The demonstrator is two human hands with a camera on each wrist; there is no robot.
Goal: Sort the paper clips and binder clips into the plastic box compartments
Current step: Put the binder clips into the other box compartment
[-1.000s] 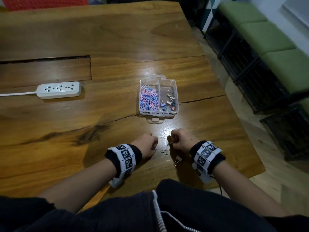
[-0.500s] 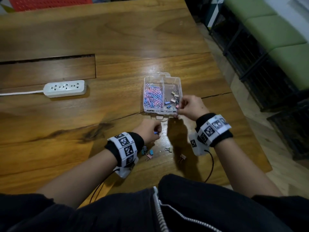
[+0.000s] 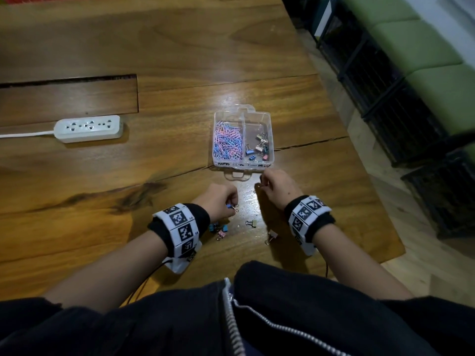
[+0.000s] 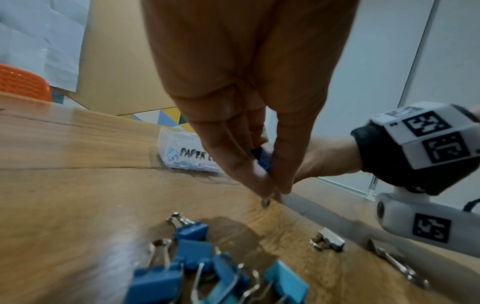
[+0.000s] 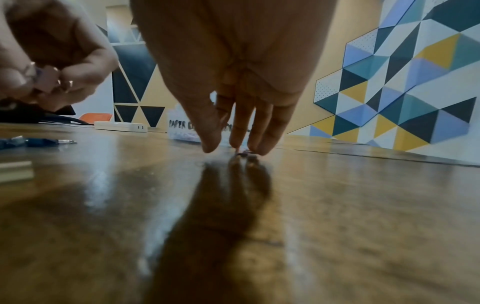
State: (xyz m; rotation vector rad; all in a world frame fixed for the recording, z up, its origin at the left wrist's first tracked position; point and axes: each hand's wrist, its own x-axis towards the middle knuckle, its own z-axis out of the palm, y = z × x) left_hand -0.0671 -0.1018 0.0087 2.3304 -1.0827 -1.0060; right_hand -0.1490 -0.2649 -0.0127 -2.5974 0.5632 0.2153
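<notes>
The clear plastic box [image 3: 271, 140] holds pink and blue paper clips [image 3: 227, 143] in its left compartment and binder clips [image 3: 260, 148] in its right. Just in front of the box, my right hand [image 3: 261, 185] points down at the table. Its fingertips [image 5: 237, 147] touch a small clip [image 5: 243, 153], and the thumb stands apart from them. My left hand [image 3: 231, 205] pinches a blue binder clip [image 4: 261, 159] just above the table. Loose binder clips [image 3: 218, 230] lie near my left wrist, with two more, a pale binder clip [image 3: 253, 223] and another binder clip [image 3: 272, 236], between my arms.
A white power strip [image 3: 88, 128] with its cord lies at the left of the wooden table [image 3: 154, 60]. The table's right edge is close to my right arm, and dark racks with green cushions [image 3: 424, 60] stand beyond it.
My right hand has come back from the box's right compartment down to the table in front of it. My left hand has stayed in place with the blue binder clip.
</notes>
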